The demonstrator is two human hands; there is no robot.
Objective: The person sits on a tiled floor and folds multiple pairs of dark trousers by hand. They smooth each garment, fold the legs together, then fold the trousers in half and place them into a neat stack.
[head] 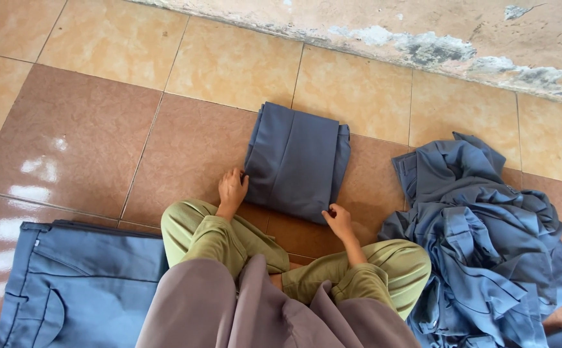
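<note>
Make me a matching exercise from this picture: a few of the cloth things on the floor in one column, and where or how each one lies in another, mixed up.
Things:
1. folded blue garment
2. heap of blue clothes
3. blue trousers
4. left hand

Places or states:
A. crumpled in a pile at the person's right
B. laid out flat at the person's left, partly out of view
C. resting at the near left edge of the folded piece
D. a neat rectangle on the tiles in front of the knees

Pairs: 1-D, 2-A, 3-B, 4-C
</note>
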